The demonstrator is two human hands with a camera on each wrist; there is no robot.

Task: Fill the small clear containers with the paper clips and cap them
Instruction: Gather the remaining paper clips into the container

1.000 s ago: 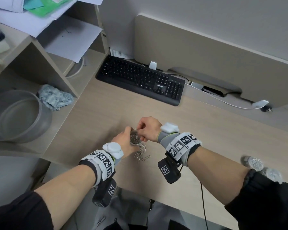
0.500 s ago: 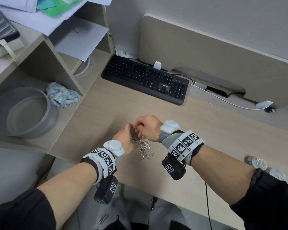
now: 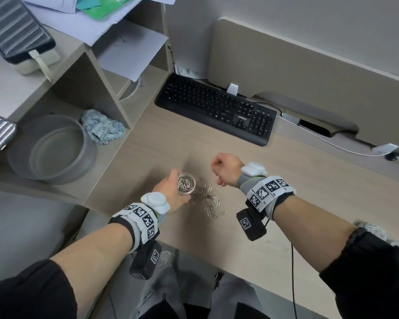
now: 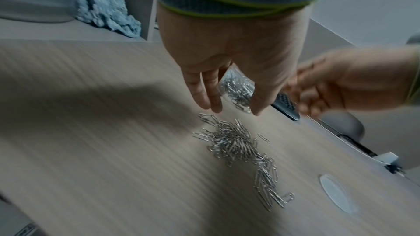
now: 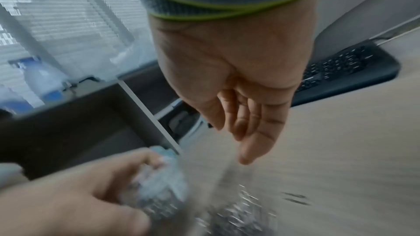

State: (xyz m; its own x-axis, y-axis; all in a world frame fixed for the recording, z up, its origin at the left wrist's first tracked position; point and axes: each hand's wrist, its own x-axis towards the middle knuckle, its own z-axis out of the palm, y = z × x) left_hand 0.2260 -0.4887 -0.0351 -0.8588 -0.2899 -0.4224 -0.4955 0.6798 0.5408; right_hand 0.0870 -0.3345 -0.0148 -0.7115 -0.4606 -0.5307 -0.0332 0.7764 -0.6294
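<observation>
Head view: the left hand [image 3: 171, 192] sits at frame centre, its grip curled round an uncapped container [image 3: 186, 183] that looks nearly full of clips. The loose clips [image 3: 207, 201] lie on the worktop [image 3: 309, 180] just right of and below the container, trailing toward lower right. The right hand [image 3: 224, 168] is up and to the right of the container, clear of it, fingers loosely curled with nothing visible in them. Two filled containers [image 3: 373, 229] sit at the right edge, partly behind the right sleeve.

Left wrist view: the container [image 4: 237, 91] is pinched between the left fingers [image 4: 204, 89] and thumb, held above the worktop. The pile [image 4: 236, 144] runs from just below the fingertips toward lower right. A flat clear disc, probably the cap [image 4: 336, 193], lies past the pile's far end at lower right, well apart from the container. The right hand [image 4: 341, 82] is at right, blurred.

Right wrist view: heavy blur. The right hand [image 5: 238, 96] hangs with relaxed fingers, empty as far as I can tell; the container [image 5: 159, 191] in the left hand [image 5: 75, 195] is at lower left. The cap is not visible here.

Judgement: capping comes next, and the cap lies on the right hand's side, so that hand is better placed to fetch it.
</observation>
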